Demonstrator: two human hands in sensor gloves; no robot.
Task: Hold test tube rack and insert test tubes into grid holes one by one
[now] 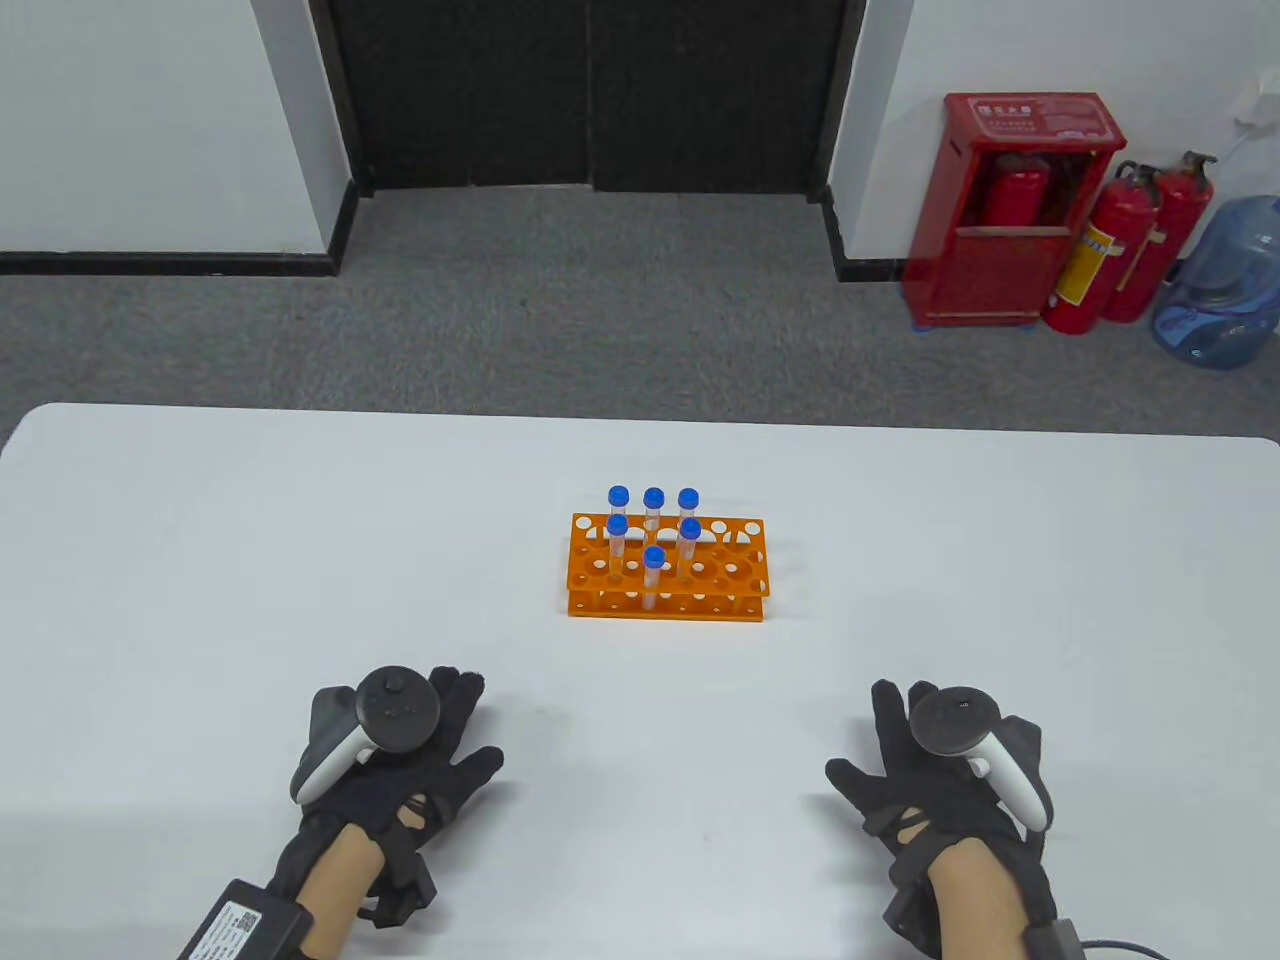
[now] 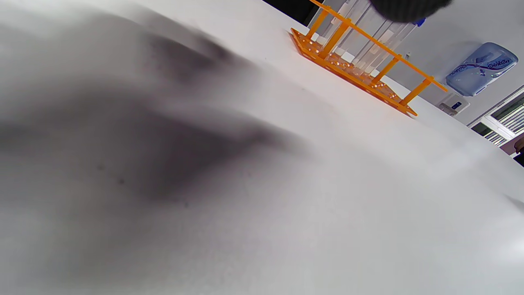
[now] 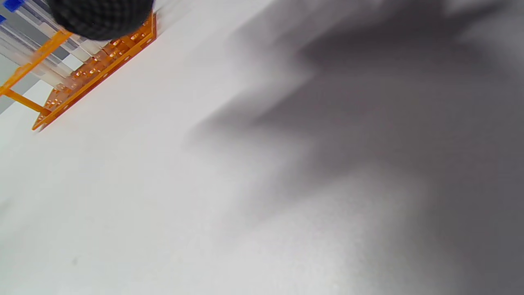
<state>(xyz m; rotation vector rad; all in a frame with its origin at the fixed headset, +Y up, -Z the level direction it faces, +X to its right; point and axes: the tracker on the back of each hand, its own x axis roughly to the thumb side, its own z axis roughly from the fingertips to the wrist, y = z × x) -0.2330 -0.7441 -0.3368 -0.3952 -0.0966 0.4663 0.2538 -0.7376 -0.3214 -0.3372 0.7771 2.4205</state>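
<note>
Both hands grip nothing: left hand [image 1: 400, 750] & right hand [image 1: 940, 765] lie flat, fingers spread, on the white table [image 1: 200, 560] at frame bottom. Wrist views are blurry, a fingertip [image 2: 409, 8] covering the tube tops. Orange test tube rack [image 1: 668, 580] sits mid-frame, long axis left-right, w/ six blue-capped test tubes [image 1: 653, 575] upright in its left half.

Left grip [image 1: 400, 760] and right grip [image 1: 940, 770] — both flat, fingers spread, holding nothing.

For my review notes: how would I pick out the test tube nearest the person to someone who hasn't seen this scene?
Find the orange rack at the middle of the white table. Six blue-capped tubes stand in its left half. The nearest tube stands alone in the front row, centred below the two pairs and trio behind it.
</note>
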